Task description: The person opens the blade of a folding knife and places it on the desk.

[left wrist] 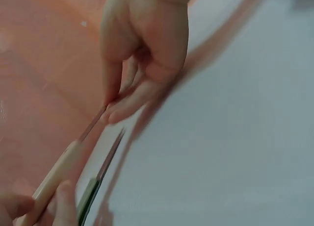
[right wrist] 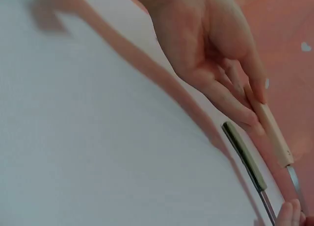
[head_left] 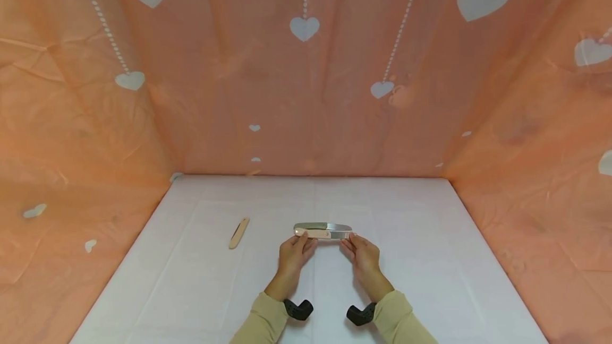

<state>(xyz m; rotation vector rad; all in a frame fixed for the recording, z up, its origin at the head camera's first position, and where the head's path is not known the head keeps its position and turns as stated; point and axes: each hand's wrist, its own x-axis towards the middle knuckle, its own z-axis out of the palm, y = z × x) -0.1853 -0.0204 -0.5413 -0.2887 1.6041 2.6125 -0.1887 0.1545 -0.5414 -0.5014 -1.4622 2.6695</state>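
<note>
Both ends of a cream-handled knife (head_left: pixel 320 234) are taken up, one by each hand, just in front of the person. The left hand (head_left: pixel 292 256) pinches the handle near its outer end, between thumb and fingers; the right hand (head_left: pixel 365 259) pinches the tip of the unfolded blade. So the knife's long axis runs crosswise, handle to the person's left, blade to the right, bridging the gap between the fingertips. Neither hand is nearer: each has its own end, and from the wrist views the knife looks raised off the white table (head_left: pixel 430 254).

Just past it, almost lined up with it, is a green-handled knife (head_left: pixel 312 225), also unfolded and pointing the same way. From above, the two nearly overlap; from the sides, the green one seems to lie on the cloth, lower than the held one. I can't tell whether they touch. It is the only thing I see close enough to be in the way on the far side.

Well apart, on the person's left, a beige folded knife (head_left: pixel 239 233) lies at a slant, its upper end leaning right; the left hand is the nearer to it. Pink curtains (head_left: pixel 315 94) with white hearts hang around the back and sides.
</note>
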